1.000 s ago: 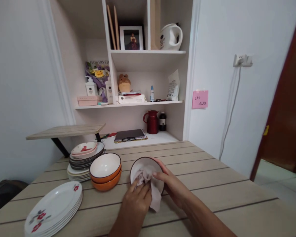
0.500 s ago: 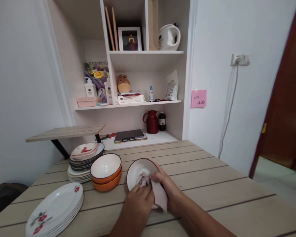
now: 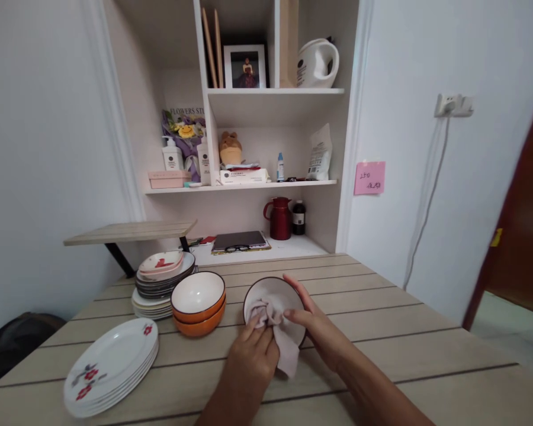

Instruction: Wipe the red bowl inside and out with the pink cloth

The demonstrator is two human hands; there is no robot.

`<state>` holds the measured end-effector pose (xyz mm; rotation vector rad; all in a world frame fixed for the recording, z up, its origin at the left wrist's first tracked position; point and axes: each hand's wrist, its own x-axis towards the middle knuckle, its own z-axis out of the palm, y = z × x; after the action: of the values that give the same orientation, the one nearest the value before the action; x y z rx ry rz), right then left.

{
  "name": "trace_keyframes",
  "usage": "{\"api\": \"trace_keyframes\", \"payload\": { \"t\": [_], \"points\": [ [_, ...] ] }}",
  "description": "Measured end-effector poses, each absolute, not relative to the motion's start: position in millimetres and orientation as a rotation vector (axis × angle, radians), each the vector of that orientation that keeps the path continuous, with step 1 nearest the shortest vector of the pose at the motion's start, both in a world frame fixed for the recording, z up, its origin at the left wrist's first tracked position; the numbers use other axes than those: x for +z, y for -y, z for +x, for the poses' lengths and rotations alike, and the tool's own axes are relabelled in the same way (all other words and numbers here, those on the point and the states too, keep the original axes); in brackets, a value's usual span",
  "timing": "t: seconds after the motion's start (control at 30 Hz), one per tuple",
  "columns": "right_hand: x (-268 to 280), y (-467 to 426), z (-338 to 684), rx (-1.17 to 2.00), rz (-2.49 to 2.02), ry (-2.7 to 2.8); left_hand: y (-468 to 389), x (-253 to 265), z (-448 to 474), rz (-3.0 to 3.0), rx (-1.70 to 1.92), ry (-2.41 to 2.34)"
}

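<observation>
A white-lined bowl (image 3: 288, 290) with a dark rim is tilted toward me over the table. My right hand (image 3: 313, 319) grips its right side, thumb over the rim and fingers along the outside. With closed fingers, my left hand (image 3: 255, 349) presses a crumpled pale pink cloth (image 3: 266, 313) against the inside of the bowl. One end of the cloth hangs out over the near rim. Left of the bowl stand two stacked orange bowls (image 3: 199, 322) with white insides.
White oval plates with red flowers (image 3: 115, 361) are stacked at the front left. Behind them rises a pile of round plates (image 3: 164, 287) with small dishes (image 3: 162, 263) on top. A raised wooden shelf (image 3: 128, 232), a laptop (image 3: 240, 240) and a red jug (image 3: 279, 219) are farther back.
The bowl has tilted more toward me and shifted slightly right. My right thumb has moved off the cloth onto the bowl's rim, while my left hand stays on the cloth.
</observation>
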<state>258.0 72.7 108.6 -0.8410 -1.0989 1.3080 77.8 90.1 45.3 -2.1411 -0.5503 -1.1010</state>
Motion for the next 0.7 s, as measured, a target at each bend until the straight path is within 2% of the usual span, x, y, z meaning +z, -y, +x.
{"api": "trace_keyframes", "payload": {
  "t": [0.7],
  "points": [
    [90.2,-74.6,239.4,1.450,-0.709,0.934,-77.1,57.4,80.7,-2.056,-1.148,0.591]
  ]
}}
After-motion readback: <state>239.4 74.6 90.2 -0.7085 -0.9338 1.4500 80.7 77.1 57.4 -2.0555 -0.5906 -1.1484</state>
